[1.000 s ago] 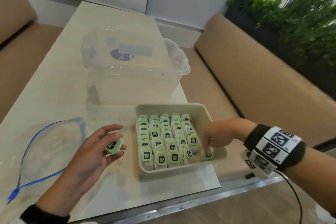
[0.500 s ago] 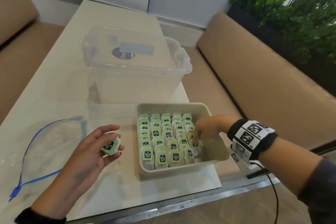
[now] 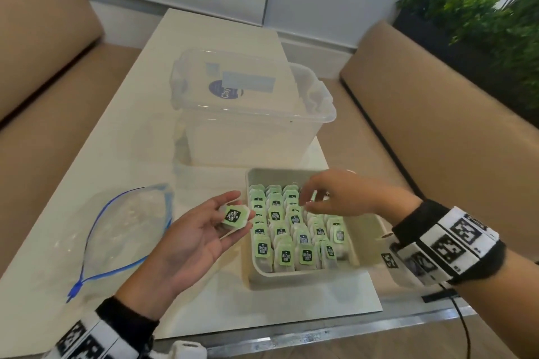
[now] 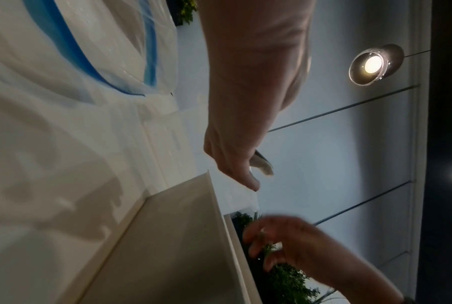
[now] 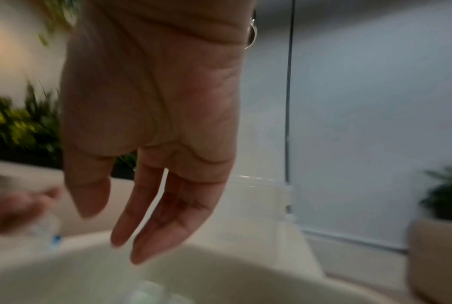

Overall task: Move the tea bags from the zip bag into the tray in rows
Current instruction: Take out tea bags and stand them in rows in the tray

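A tea bag [image 3: 235, 215] is held in the curled fingers of the left hand [image 3: 192, 239], just beside the tray [image 3: 361, 224] on the table [image 3: 204, 309]. The right hand [image 3: 335, 197], fingers loosely spread and empty, is poised over the filled rows [image 3: 291, 230]. A handover appears to be the step in hand. The zip bag [image 3: 116, 230] looks emptied. Next, the bag should be pinched and stood upright in the unfinished right-hand row.
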{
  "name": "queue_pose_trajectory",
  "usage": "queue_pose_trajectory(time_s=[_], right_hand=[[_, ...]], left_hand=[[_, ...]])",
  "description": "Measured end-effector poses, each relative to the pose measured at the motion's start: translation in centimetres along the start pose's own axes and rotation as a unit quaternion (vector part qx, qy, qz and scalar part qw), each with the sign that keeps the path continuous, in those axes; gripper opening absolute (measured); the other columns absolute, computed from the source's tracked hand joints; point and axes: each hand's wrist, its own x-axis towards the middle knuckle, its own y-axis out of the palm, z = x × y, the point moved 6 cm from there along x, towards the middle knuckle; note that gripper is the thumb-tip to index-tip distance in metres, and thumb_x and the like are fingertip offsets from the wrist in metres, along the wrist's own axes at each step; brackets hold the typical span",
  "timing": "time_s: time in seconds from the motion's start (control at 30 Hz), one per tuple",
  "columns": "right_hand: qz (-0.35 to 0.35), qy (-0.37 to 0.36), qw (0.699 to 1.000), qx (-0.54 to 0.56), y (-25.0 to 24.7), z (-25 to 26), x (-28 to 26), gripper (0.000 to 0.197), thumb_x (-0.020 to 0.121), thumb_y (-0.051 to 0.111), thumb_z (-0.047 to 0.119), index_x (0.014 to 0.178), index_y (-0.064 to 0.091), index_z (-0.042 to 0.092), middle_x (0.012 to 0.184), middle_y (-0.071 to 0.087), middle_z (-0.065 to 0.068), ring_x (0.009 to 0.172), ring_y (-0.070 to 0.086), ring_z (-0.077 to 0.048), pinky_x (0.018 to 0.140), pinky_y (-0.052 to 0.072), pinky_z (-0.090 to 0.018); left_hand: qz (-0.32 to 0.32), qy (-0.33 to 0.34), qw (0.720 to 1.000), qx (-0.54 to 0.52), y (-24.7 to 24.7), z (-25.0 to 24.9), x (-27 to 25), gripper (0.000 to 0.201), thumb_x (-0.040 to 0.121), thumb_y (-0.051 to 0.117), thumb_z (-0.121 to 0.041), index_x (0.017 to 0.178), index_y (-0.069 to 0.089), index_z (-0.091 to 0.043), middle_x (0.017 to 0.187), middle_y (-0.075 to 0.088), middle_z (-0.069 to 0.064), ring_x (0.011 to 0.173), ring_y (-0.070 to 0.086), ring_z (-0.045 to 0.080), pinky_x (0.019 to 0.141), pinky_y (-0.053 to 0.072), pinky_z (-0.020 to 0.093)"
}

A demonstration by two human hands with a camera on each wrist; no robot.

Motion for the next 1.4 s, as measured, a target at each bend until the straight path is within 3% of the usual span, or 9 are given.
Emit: queue_pose_trajectory(time_s=[0.07,0.13,0.23,0.4,0.53,0.7,0.8,1.0,1.4], right_hand=[[-0.031,-0.022,0.991,0.128,-0.2,4.0,0.2,0.028,0.084,0.06,0.05,0.094,0.065,0.023,0.089,0.067,0.011,0.066,0.058,0.003,0.064,0.048,-0.015],[-0.037,-0.02,0.977,0.208,0.5,7.0,0.6,0.04,0.08,0.064,0.053,0.089,0.06,0.015,0.08,0.066,0.0,0.057,0.055,-0.005,0.053,0.046,-0.019],[-0.081,-0.009,0.966,0.244,1.0,8.6,1.2,0.04,0.077,0.07,0.05,0.087,0.053,0.014,0.074,0.058,0.001,0.058,0.054,-0.013,0.052,0.045,-0.024],[-0.118,-0.023,0.936,0.33,0.2,9.0,1.3,0.026,0.081,0.072,0.021,0.098,0.054,0.015,0.073,0.056,0.0,0.062,0.065,-0.019,0.056,0.059,-0.033],[-0.19,-0.07,0.947,0.25,-3.2,9.5,0.6,0.02,0.084,0.068,0.011,0.095,0.055,0.021,0.078,0.059,0.005,0.061,0.066,-0.016,0.058,0.057,-0.028],[-0.207,-0.123,0.965,0.102,-6.6,11.7,-0.8,0.009,0.084,0.068,0.019,0.092,0.072,0.018,0.076,0.071,0.005,0.067,0.063,-0.007,0.065,0.047,-0.014],[-0.171,-0.135,0.975,0.037,-7.0,13.0,-1.4,0.016,0.087,0.064,0.02,0.099,0.073,0.017,0.087,0.073,0.005,0.07,0.056,-0.002,0.068,0.043,-0.011],[-0.144,-0.136,0.98,-0.021,-6.9,14.0,-2.0,0.019,0.088,0.061,0.022,0.104,0.072,0.021,0.096,0.072,0.002,0.084,0.064,-0.013,0.079,0.05,-0.027],[-0.176,-0.182,0.967,-0.014,-7.4,13.9,-2.7,0.012,0.086,0.065,0.019,0.096,0.072,0.019,0.067,0.053,0.015,0.057,0.046,0.007,0.057,0.034,-0.006]], left_hand=[[0.005,0.004,1.0,-0.004,0.6,0.2,0.1,0.032,0.093,0.035,0.007,0.111,0.06,0.002,0.098,0.065,0.017,0.09,0.068,0.029,0.08,0.058,0.038],[0.004,0.015,1.0,-0.006,1.2,0.3,0.0,0.033,0.092,0.035,0.01,0.111,0.06,0.0,0.094,0.065,0.015,0.083,0.065,0.023,0.083,0.056,0.036],[-0.008,0.056,0.998,-0.024,1.6,0.0,-0.1,0.038,0.088,0.035,0.016,0.11,0.059,-0.003,0.082,0.063,0.009,0.063,0.063,0.014,0.077,0.058,0.029],[-0.026,0.123,0.991,-0.049,1.7,-0.6,-0.5,0.039,0.089,0.039,0.016,0.113,0.056,-0.01,0.103,0.063,0.014,0.078,0.069,0.015,0.072,0.058,0.023],[-0.007,0.116,0.993,-0.01,1.7,-0.1,-0.7,0.039,0.08,0.052,0.01,0.114,0.058,-0.008,0.102,0.069,0.012,0.089,0.071,0.017,0.077,0.057,0.024],[0.052,0.092,0.993,0.055,2.6,0.7,-1.1,0.054,0.067,0.076,-0.002,0.117,0.059,-0.009,0.105,0.069,0.008,0.102,0.068,0.024,0.084,0.056,0.027],[0.065,0.084,0.992,0.073,3.4,1.1,-1.1,0.032,0.072,0.074,-0.003,0.102,0.069,-0.011,0.097,0.072,0.008,0.095,0.07,0.027,0.075,0.056,0.026],[0.064,0.121,0.981,0.139,4.1,0.8,-1.6,0.015,0.068,0.066,-0.015,0.081,0.074,-0.014,0.082,0.072,0.007,0.076,0.07,0.024,0.068,0.056,0.026],[0.045,0.217,0.946,0.238,4.4,-0.5,-2.2,0.026,0.059,0.071,-0.033,0.077,0.075,-0.016,0.079,0.074,0.01,0.07,0.07,0.018,0.062,0.053,0.023]])
